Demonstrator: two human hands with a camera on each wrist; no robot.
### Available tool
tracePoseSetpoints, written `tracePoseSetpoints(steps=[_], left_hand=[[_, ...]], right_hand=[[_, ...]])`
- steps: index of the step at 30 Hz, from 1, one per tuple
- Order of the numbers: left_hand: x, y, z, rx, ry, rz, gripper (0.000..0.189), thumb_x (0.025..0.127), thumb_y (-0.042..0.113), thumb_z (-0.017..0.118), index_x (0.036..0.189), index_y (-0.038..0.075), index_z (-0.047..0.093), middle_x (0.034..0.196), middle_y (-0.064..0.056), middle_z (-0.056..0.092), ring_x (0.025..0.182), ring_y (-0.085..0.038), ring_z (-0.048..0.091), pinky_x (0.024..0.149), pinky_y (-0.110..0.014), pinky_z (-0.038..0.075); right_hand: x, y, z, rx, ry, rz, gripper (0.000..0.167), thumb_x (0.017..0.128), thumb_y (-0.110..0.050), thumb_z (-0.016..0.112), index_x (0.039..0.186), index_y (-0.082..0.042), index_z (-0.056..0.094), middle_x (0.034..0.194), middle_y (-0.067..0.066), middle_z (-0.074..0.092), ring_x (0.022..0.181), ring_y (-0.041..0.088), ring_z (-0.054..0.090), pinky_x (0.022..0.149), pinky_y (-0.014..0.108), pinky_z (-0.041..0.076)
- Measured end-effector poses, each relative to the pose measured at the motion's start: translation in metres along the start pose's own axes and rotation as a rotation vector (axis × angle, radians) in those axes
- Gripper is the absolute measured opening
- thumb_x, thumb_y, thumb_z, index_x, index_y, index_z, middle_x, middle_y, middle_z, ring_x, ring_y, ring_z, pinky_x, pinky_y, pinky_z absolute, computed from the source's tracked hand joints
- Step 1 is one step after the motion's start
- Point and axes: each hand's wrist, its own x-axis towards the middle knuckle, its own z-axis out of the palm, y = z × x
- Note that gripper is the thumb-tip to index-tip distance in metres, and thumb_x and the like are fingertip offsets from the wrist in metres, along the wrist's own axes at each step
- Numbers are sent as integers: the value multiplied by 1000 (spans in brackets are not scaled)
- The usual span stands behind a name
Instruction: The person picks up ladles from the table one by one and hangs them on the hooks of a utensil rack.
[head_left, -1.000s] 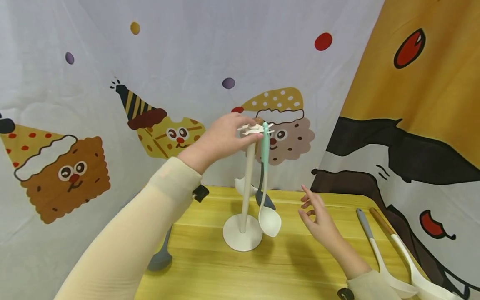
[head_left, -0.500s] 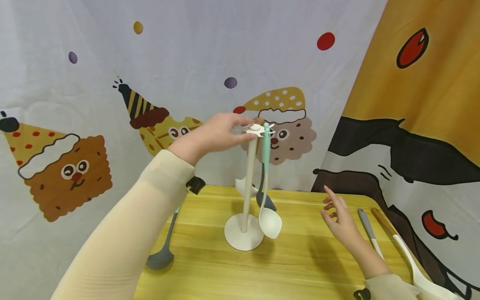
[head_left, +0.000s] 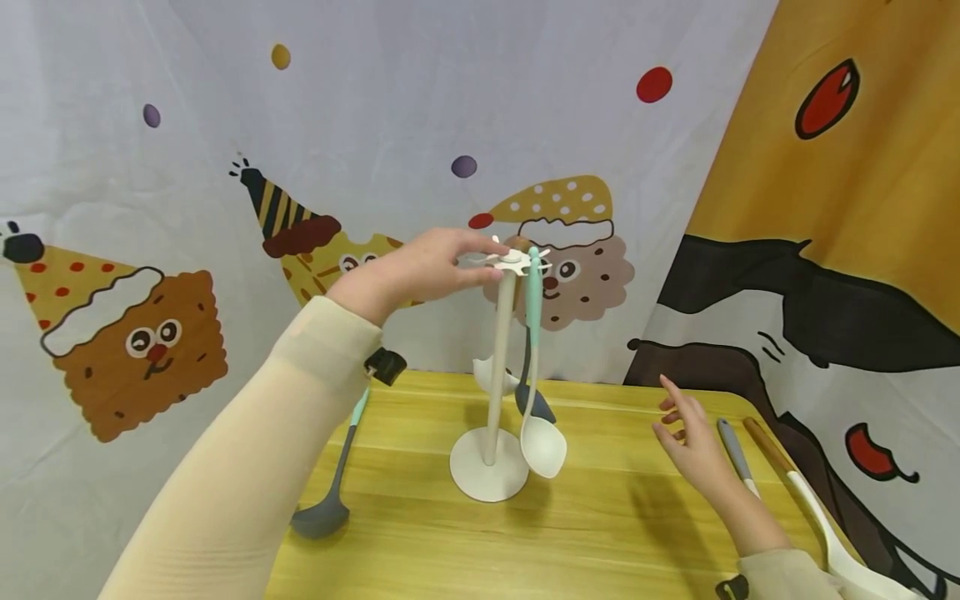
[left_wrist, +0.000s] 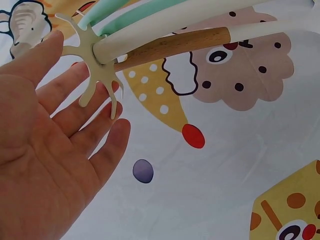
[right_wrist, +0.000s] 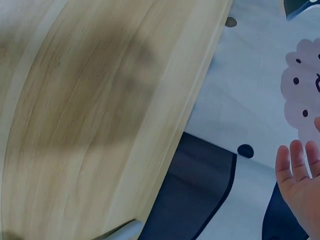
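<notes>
In the head view, a white utensil stand (head_left: 495, 383) rises from a round base on the table. My left hand (head_left: 420, 271) is at its hooked top, fingers extended, with thumb and forefinger right at the hooks. The left wrist view has the hook ring (left_wrist: 90, 55) in front of the spread fingers of that hand. From the hooks hang a mint-handled ladle (head_left: 543, 447) with a white bowl, a dark grey-headed utensil (head_left: 534, 404) and a wooden-handled one (left_wrist: 175, 47). My right hand (head_left: 692, 442) hovers to the stand's right, loosely bent and holding nothing.
A grey ladle (head_left: 322, 518) with a mint handle lies on the wooden table (head_left: 420, 542) at the left. Along the right edge lie a grey-handled utensil (head_left: 737, 450) and a wooden-handled white one (head_left: 840, 562). A printed curtain (head_left: 360, 100) hangs close behind.
My right hand has moved right, away from the stand, toward the utensils on that side. My left hand has drawn slightly left, its fingers less over the hooks.
</notes>
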Motion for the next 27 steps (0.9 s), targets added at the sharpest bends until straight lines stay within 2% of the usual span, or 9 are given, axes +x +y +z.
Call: tracePoseSetpoints(steps=[3,8,16,22,25,27], left_hand=[[0,0,1,2,7,11,46,94,41,55,138,29,50,147,4,40,137,-18,34,110,-42,34],[-1,-1,2,-12,14,13,45,94,40,56,137,29,50,147,4,41,138,-18,34,110,-42,35],[-1,-2,5,-11,35,7,45,93,41,56,137,29,50,147,4,42,138,-18,33,111,-42,33],[-1,-2,5,-22,42,-1,45,93,39,58,136,30,51,146,4,42,138,-18,33,111,-43,33],[-2,-2,6,-16,46,1,45,93,40,58,136,30,51,146,3,42,138,-19,33,111,-43,33],[-2,-2,6,-12,48,4,45,93,40,58,137,30,51,146,3,42,138,-19,33,111,-43,33]], right_hand=[[-1,3,-5,-31,-10,27,78,88,2,62,152,-20,23,112,11,47,88,8,45,62,20,45],[-2,14,-16,-100,-27,106,76,89,-3,61,152,-19,20,114,16,46,91,23,48,60,21,45],[-9,41,-40,-225,-46,297,72,92,-15,56,152,-9,17,117,27,43,99,45,51,67,50,46],[-15,60,-61,-245,-162,445,71,99,-39,40,151,-3,9,126,39,32,106,59,37,75,65,39],[-19,70,-67,-264,-242,524,79,97,-53,33,151,-1,6,130,45,23,109,65,30,78,70,36],[-21,77,-71,-276,-299,570,83,95,-56,34,150,-1,4,131,47,17,108,68,28,78,71,36]])
